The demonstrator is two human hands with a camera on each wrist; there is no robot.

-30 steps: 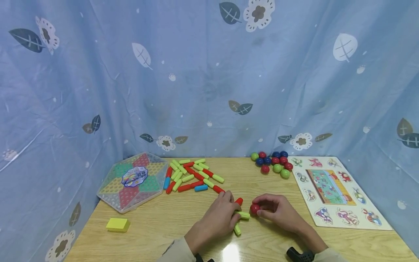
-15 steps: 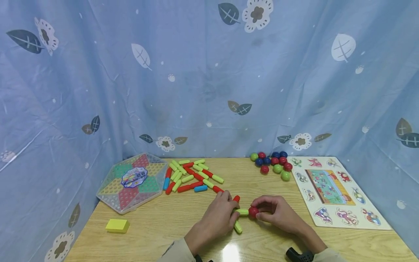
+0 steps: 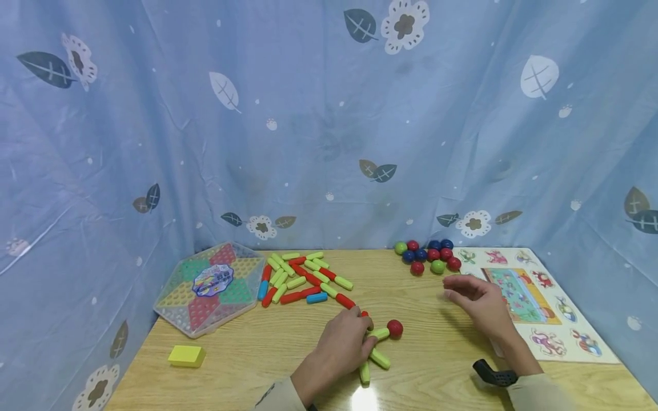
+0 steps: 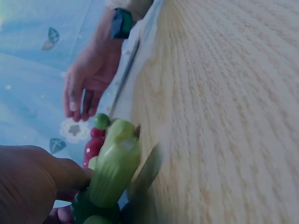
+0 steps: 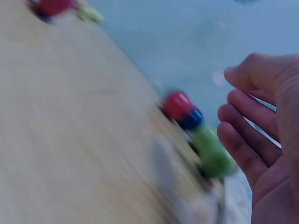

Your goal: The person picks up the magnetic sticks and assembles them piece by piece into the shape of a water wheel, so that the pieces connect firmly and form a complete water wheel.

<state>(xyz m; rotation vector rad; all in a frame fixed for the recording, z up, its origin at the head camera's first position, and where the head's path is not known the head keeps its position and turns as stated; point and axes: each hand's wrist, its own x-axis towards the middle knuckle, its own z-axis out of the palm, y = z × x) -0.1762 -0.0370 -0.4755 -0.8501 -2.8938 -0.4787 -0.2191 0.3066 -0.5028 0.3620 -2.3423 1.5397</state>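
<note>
Head view shows the stick figure (image 3: 374,345), green sticks joined with a red ball (image 3: 394,327) at its 2 o'clock tip, lying on the wooden table (image 3: 257,348) near the front edge. The left hand (image 3: 345,342) covers the joint where the sticks meet, fingers curled over it, so how many sticks join there cannot be told; a red stick end peeks out at the hand's 12 o'clock. In the left wrist view one green stick (image 4: 114,168) juts from under the thumb, blurred and close. The right hand (image 3: 478,299) hovers at 3 o'clock of the figure, well apart from it, fingers loosely spread and holding nothing; its wrist view is smeared by motion, with only blurry balls (image 5: 196,130) beside the fingers. The ball cluster (image 3: 429,257) lies at the hand's 11 o'clock, the animal puzzle board (image 3: 534,319) partly hidden beneath it. A loose stick pile (image 3: 303,277) lies at 11 o'clock of the figure.
</note>
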